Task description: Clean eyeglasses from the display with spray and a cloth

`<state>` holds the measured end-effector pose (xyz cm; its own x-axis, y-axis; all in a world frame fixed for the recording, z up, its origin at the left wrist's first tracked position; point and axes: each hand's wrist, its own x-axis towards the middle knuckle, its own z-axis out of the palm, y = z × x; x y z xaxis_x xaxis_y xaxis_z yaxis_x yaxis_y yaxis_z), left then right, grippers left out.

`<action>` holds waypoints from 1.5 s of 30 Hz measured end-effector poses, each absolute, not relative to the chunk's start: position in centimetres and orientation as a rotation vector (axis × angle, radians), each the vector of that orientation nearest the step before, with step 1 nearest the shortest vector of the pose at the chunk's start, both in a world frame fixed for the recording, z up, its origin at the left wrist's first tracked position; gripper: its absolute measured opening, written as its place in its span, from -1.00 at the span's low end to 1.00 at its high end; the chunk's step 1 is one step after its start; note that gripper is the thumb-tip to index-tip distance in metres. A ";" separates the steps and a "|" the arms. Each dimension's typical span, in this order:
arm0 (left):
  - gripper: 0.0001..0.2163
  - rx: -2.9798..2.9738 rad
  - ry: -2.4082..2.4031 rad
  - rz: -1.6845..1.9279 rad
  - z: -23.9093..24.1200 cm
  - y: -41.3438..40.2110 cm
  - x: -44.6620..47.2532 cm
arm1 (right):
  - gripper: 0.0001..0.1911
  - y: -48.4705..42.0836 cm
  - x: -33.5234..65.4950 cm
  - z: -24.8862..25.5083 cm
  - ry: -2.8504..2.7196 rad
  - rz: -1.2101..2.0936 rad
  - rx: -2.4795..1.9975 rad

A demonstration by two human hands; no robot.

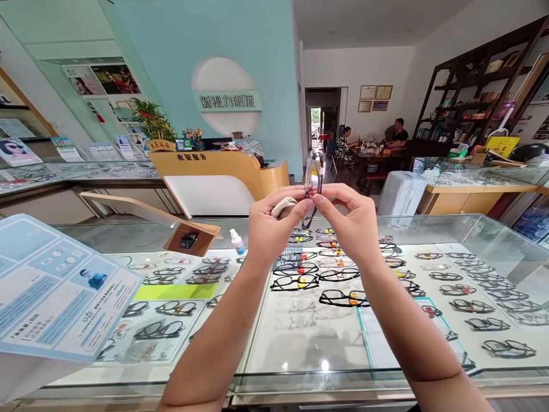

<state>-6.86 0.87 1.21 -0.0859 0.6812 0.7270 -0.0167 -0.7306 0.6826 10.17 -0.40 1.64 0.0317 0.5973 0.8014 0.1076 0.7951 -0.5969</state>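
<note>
Both my hands are raised above the glass display counter, fingertips close together at a pair of eyeglasses (317,174). The frame is dark, turned edge-on, with a lens and a small pale tag at its upper end. My left hand (278,220) is closed, pinching the glasses between thumb and fingers; a pale folded cloth (283,206) is tucked in its palm. My right hand (347,217) pinches the other side of the glasses with thumb and index finger. Below the hands, rows of eyeglasses (295,281) with coloured tags lie in the counter.
The glass display counter (300,375) spans the front. On it stand a small white spray bottle (237,242), a wooden-framed mirror (193,237) and a blue-and-white leaflet (55,292) at left. Behind are a cashier desk (223,169) and two people (398,134) seated at a table.
</note>
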 end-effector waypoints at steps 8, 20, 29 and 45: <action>-0.68 1.716 0.699 1.794 1.4 0.3 -6.9 | -0.87 -0.9 10.7 1.9 -1.572 0.377 -0.654; -0.63 1.647 0.768 1.734 1.2 0.2 -7.0 | -0.73 -0.9 11.8 2.6 -1.655 0.566 -0.607; -0.64 1.679 0.797 1.751 1.5 0.4 -7.6 | -0.70 -0.2 12.9 2.5 -1.638 0.725 -0.582; -0.47 1.550 0.774 1.644 2.2 0.4 -8.7 | -0.71 0.3 13.4 2.3 -1.705 0.605 -0.509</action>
<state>-8.67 0.36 2.21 -0.0010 0.8343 0.5513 -0.1069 -0.5482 0.8295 13.45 0.27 2.26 -0.2086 0.6270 0.7506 0.0133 0.7692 -0.6388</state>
